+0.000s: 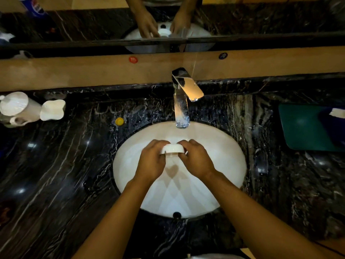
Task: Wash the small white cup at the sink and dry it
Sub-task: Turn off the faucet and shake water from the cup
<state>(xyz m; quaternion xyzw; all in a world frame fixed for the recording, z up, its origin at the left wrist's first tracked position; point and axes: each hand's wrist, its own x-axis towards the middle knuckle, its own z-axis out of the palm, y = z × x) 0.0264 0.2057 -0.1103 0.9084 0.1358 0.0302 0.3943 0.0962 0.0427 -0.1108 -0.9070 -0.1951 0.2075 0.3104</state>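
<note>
Holding the small white cup (pixel 172 148) over the sink (pixel 229 156), below the tap (pixel 180 111), left hand (pixel 152 161) and right hand (pixel 197 159) both curled round its sides. Best kept low, turned under any flow, rubbed inside and out; water stream not clearly visible.

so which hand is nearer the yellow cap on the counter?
Left. The left hand holds the cup on the side toward the yellow cap; the right hand grips its far side, farther away.
</note>
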